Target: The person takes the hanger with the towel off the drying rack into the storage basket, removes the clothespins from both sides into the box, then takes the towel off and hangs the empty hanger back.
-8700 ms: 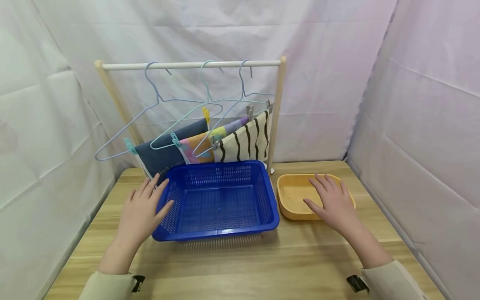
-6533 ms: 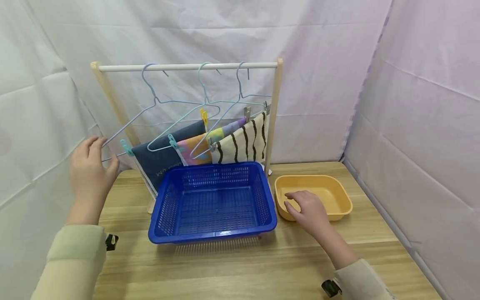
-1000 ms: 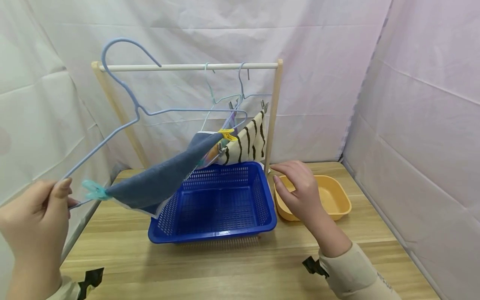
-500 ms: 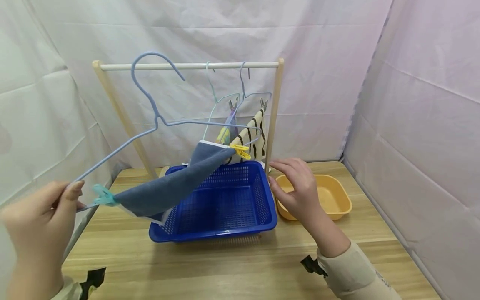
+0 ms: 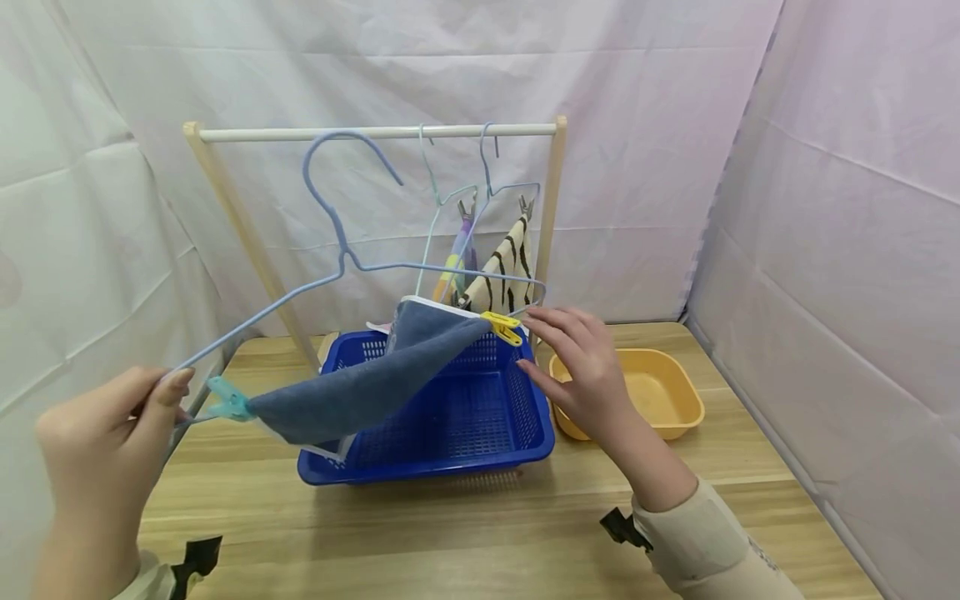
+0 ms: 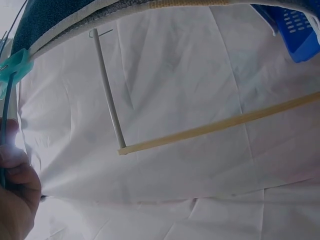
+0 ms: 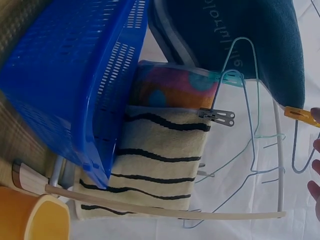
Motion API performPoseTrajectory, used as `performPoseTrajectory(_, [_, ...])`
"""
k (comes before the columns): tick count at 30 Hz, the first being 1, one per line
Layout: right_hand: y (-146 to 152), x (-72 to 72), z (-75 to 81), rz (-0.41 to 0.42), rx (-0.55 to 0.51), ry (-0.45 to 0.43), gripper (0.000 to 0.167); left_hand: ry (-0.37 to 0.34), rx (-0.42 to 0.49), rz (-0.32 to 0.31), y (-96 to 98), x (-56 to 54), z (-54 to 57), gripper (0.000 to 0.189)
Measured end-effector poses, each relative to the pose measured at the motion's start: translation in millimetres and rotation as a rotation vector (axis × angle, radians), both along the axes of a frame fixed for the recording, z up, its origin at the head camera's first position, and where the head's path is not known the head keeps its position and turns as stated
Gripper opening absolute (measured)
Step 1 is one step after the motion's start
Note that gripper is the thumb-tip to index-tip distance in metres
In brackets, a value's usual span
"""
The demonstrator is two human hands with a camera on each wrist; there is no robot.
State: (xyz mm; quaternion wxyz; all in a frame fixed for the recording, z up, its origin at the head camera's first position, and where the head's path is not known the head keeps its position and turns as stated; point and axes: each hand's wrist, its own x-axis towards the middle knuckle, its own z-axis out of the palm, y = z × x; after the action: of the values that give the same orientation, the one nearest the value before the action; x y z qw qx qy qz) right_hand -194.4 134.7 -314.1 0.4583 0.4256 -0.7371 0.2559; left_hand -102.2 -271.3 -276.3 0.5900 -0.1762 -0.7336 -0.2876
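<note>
My left hand (image 5: 112,433) grips the left end of a blue wire hanger (image 5: 343,250), off the rack and held above the table. A dark blue towel (image 5: 375,392) hangs from its bottom bar, sagging over the blue basket (image 5: 431,471). One corner is held by a teal clothespin (image 5: 228,400) close to my left fingers, the other by a yellow clothespin (image 5: 504,327). My right hand (image 5: 588,367) has its fingertips right at that yellow clothespin, thumb and fingers spread apart. In the right wrist view, the yellow clothespin (image 7: 300,115) overlaps the fingers (image 7: 315,190) at the edge.
Behind, a rack (image 5: 247,134) carries two more hangers, with a striped towel (image 5: 517,258) and a multicoloured towel (image 5: 453,265) clipped on. A yellow tray (image 5: 660,392) stands right of the basket, partly behind my right forearm. White curtains surround the wooden table (image 5: 420,542).
Earlier the blue hanger hung on the rack; my left hand has taken it off. Over the last second it has moved right and slightly down, bringing the yellow clothespin to my right hand.
</note>
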Motion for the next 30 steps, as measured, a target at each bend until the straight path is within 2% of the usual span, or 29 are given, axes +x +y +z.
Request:
performPoseTrajectory(4, [0.3, -1.8, -0.8, 0.021, 0.023, -0.012, 0.039, -0.017, -0.01, -0.01, 1.9, -0.7, -1.8, 0.06])
performPoseTrajectory(14, [11.2, 2.4, -4.6, 0.045, 0.044, -0.062, 0.028, -0.038, -0.038, -0.069, 1.7, -10.5, -9.9, 0.055])
performPoseTrajectory(21, [20.1, 6.3, -4.4, 0.04, 0.058, -0.076, 0.038, -0.039, -0.065, -0.084, 8.4, -17.8, -11.1, 0.059])
performPoseTrajectory(30, [31.7, 11.5, -5.6, 0.059, 0.107, -0.11, 0.038, -0.075, -0.139, -0.075, 12.4, -25.7, -16.7, 0.06])
